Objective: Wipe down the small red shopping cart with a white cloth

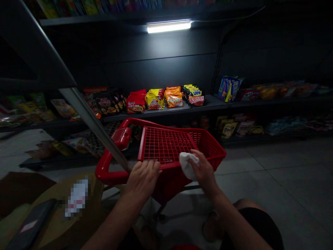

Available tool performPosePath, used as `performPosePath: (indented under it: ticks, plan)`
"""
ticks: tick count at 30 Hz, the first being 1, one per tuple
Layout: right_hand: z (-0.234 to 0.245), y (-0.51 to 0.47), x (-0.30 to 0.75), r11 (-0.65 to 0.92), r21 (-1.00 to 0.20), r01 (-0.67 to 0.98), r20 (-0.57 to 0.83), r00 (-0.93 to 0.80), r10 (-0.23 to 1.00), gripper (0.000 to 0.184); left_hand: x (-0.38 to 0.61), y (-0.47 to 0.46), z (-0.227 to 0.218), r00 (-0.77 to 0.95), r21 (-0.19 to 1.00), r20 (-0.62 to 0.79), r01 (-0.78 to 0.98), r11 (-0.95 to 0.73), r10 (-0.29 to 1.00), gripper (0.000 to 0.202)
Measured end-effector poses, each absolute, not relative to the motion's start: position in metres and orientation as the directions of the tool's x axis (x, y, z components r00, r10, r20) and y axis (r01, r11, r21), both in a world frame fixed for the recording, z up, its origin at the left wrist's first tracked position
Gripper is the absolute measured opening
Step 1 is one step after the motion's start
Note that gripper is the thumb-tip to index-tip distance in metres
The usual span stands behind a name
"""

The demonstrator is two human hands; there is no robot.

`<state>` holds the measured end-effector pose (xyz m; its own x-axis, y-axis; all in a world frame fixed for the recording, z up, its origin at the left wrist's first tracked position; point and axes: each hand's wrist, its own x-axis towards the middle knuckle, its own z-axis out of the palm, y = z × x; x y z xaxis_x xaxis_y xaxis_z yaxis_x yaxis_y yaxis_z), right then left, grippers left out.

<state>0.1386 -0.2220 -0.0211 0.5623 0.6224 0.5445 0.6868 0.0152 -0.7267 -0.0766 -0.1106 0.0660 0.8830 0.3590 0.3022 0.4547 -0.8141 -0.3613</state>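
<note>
A red plastic shopping cart (221, 151) stands in front of me, its handle (103, 170) toward the left and a red grid panel (166, 144) lying across part of its basket. My left hand (144, 175) is closed over the near rim, beside the lower end of a metal pole (96, 128). A crumpled white cloth (187, 166) is pinched in my right hand (204, 172), close to the near rim farther right. Whether the cloth touches the rim I cannot tell.
Behind the cart run dark shelves (208, 101) with several snack packets (173, 97) under a lit tube lamp (169, 26). At lower left, a cardboard box (91, 205) stands near a dark flat object (33, 222). Grey floor (260, 166) extends right.
</note>
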Motion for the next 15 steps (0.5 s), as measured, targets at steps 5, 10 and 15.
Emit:
performPosePath:
  ticks: [5, 10, 15]
  plan:
    - [-0.021, -0.184, 0.085, 0.295, -0.433, 0.852, 0.724, 0.134, 0.677, 0.031, -0.076, -0.108, 0.066, 0.891, -0.382, 0.291, 0.442, -0.812, 0.348, 0.022]
    - [-0.044, -0.239, 0.193, 0.142, -0.514, 0.846, 0.579, 0.220, 0.785, 0.023, -0.081, -0.104, 0.070, 0.891, -0.396, 0.290, 0.445, -0.803, 0.350, 0.017]
    - [0.002, -0.235, 0.227, -0.108, -0.827, 0.552, 0.452, 0.766, 0.458, 0.044, -0.079, -0.104, 0.069, 0.886, -0.371, 0.271, 0.457, -0.809, 0.376, 0.012]
